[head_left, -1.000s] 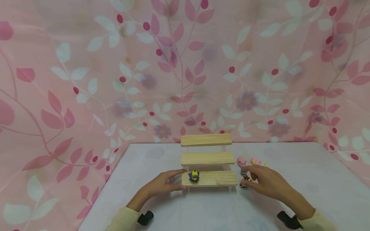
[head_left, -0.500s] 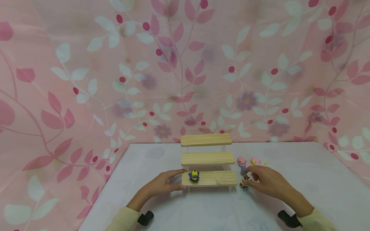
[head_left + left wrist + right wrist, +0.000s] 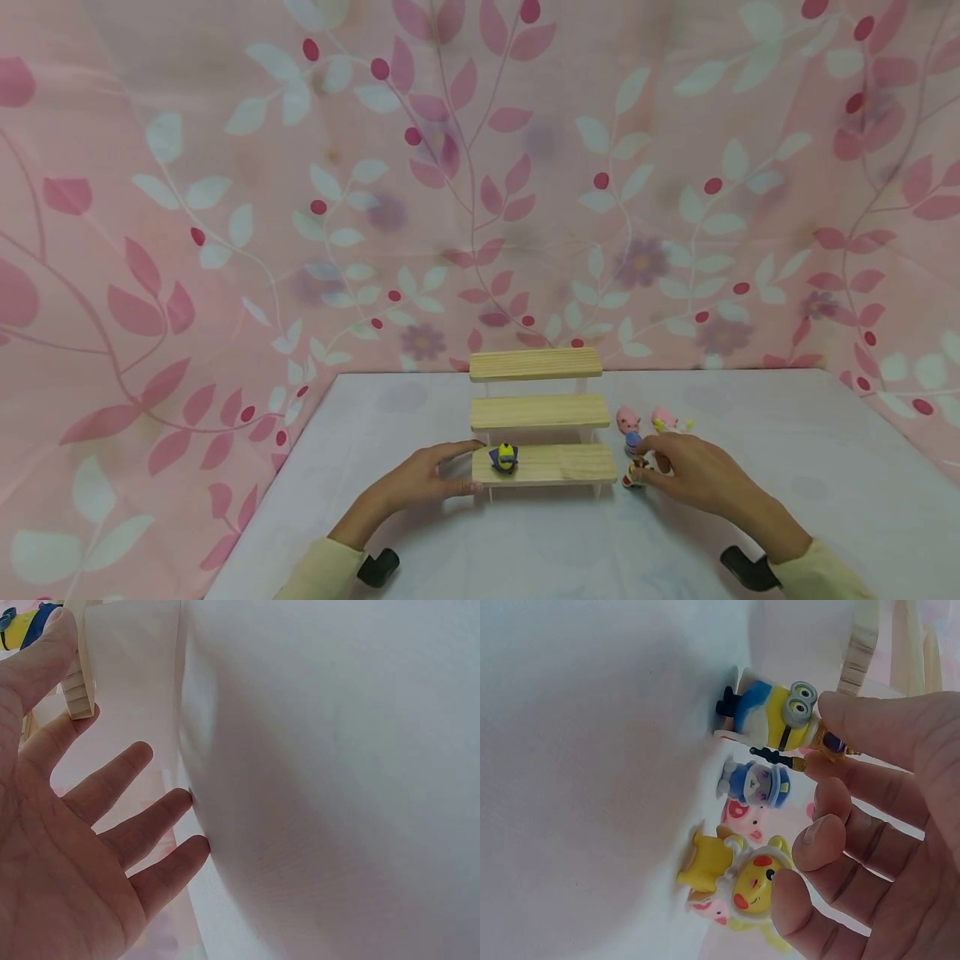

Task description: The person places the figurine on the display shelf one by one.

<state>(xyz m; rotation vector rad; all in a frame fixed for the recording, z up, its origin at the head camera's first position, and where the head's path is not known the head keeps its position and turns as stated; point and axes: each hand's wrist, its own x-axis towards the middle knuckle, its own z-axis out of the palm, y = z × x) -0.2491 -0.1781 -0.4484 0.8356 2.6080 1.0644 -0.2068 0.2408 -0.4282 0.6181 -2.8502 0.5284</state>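
- Pink floral cloth (image 3: pixel 435 208) is the largest thing before my cameras; it hangs behind the whole work.
- White tabletop (image 3: pixel 420 542) comes next and carries everything.
- Wooden shelf stand (image 3: pixel 540 411) has three pale boards, rising like steps toward the back.
- Left grip (image 3: pixel 416 482), a person's bare hand, is spread wide: thumb and index finger hold the left end of the lowest board, at its front and back edges. I would use it only as a quiet brace, without pushing.
- Right grip (image 3: pixel 697 473) is narrow; thumb and index finger pinch the crowned figure (image 3: pixel 772 712) at its top, while the other fingers are bent nearby. To do this grasp well, I would press lightly but surely and make any lift straight up first, because the neighbours are close. In my judgement, such a high pinch may let the feet swing.
- Smaller neighbours: a yellow hooded figure (image 3: pixel 754 885), a blue-capped figure (image 3: pixel 757 784) and two pink pig heads (image 3: pixel 627 419) on the right; one yellow-and-blue figure (image 3: pixel 506 457) is on the lowest board.
- Crowned figure: it is just beyond the right end of the lowest board, upright. I cannot tell if its feet touch the tabletop. Its body is yellow, with grey goggles, blue clothing, a whitish cape and black feet.
- Smallest are its dark rod (image 3: pixel 776 756) and its gold-and-purple crown (image 3: pixel 831 742), partly between the fingertips.
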